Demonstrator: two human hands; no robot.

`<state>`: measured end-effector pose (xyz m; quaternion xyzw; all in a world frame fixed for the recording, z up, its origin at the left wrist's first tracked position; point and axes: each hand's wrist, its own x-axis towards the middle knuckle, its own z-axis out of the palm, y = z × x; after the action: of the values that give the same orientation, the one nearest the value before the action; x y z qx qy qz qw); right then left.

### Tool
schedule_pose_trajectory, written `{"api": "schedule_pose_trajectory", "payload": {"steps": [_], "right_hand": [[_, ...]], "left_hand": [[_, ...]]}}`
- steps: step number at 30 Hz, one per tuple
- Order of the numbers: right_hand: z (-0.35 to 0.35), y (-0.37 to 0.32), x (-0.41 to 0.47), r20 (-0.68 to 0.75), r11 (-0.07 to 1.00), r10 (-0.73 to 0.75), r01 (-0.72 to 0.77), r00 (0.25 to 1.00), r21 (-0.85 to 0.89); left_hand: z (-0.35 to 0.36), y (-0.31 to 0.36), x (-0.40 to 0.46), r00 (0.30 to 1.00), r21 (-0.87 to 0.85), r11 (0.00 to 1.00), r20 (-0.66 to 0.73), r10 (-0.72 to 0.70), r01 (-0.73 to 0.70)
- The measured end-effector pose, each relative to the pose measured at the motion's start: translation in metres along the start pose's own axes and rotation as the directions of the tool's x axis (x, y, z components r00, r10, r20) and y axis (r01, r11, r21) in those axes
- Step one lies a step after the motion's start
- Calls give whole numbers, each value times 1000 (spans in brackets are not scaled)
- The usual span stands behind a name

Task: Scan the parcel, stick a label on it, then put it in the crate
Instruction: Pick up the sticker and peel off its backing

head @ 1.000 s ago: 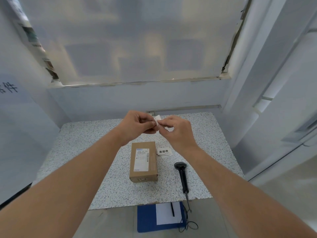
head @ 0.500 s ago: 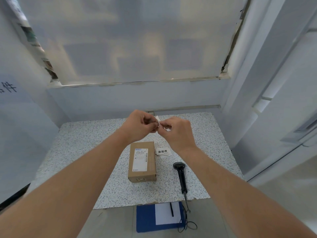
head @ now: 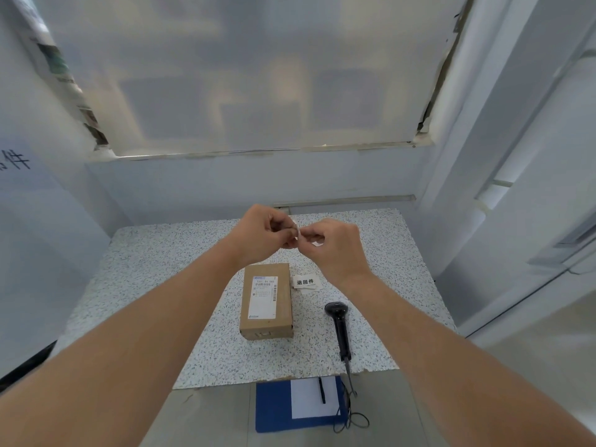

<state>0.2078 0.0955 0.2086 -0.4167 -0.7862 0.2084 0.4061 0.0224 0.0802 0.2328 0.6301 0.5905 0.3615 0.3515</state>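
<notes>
A brown cardboard parcel (head: 266, 301) with a white shipping label on top lies flat on the speckled table (head: 154, 269). Above and behind it my left hand (head: 263, 235) and my right hand (head: 335, 250) meet, both pinching a small white label (head: 298, 232) between their fingertips. Most of that label is hidden by my fingers. A small pile of white labels (head: 306, 282) with black characters lies on the table just right of the parcel. The black handheld scanner (head: 339, 327) lies further right and nearer me. No crate is in view.
A blue clipboard (head: 274, 408) with white paper and a pen sits below the table's front edge, with the scanner's cable (head: 351, 417) coiled beside it. A wall with a frosted window closes off the back, and walls stand on both sides.
Both hands stay together over the table and have shifted slightly while working the small label between the fingertips. The parcel, the label pile and the scanner have not moved.
</notes>
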Motion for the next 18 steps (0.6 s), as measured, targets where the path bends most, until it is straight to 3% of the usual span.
{"api": "schedule_pose_trajectory", "payload": {"steps": [6,18], "right_hand": [[-1,0,0,17,1000,23,-23,1000,0],[-6,3,1,3,998,41,-41,999,53]], "left_hand": [[0,1,2,1000,75,997,9,3,-4],[2,10,1,1000,19,1000,20,13,-13]]}}
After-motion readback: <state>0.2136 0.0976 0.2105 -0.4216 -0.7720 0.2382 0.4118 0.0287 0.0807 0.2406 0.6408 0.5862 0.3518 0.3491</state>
